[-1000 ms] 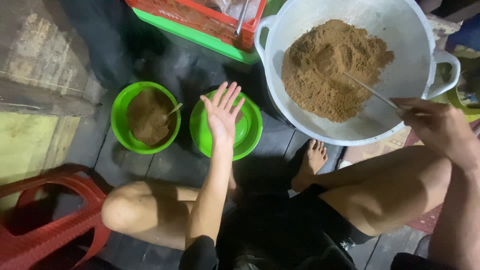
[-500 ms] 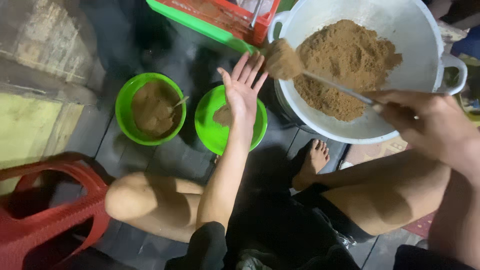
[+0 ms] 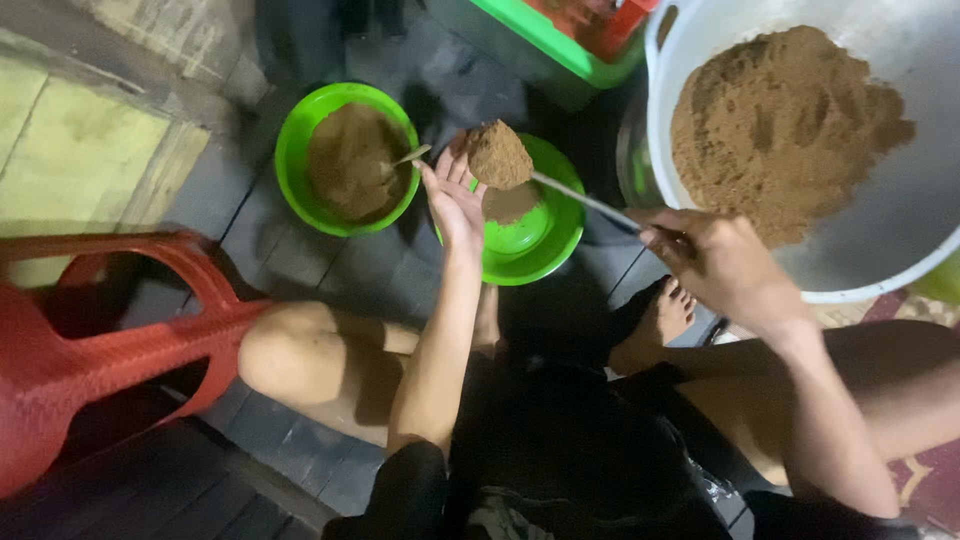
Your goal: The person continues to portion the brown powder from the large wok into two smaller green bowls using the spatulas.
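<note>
Since 0.5 s ago, 1 heaped spoon (image 3: 500,155), gripped in the closed right hand (image 3: 715,265), has been carried from the white basin (image 3: 900,210) over the nearly empty green bowl (image 3: 520,225), beside which the open left hand (image 3: 455,200) is held, while 1 neighbouring bowl (image 3: 350,160) is already filled.

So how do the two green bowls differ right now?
The left bowl is heaped nearly full of brown powder, with a spoon handle sticking out; the right bowl holds only a small patch. The left bowl sits untouched, while the left hand and a loaded spoon hover over the right bowl. Both are round, bright green, on the floor.
</note>
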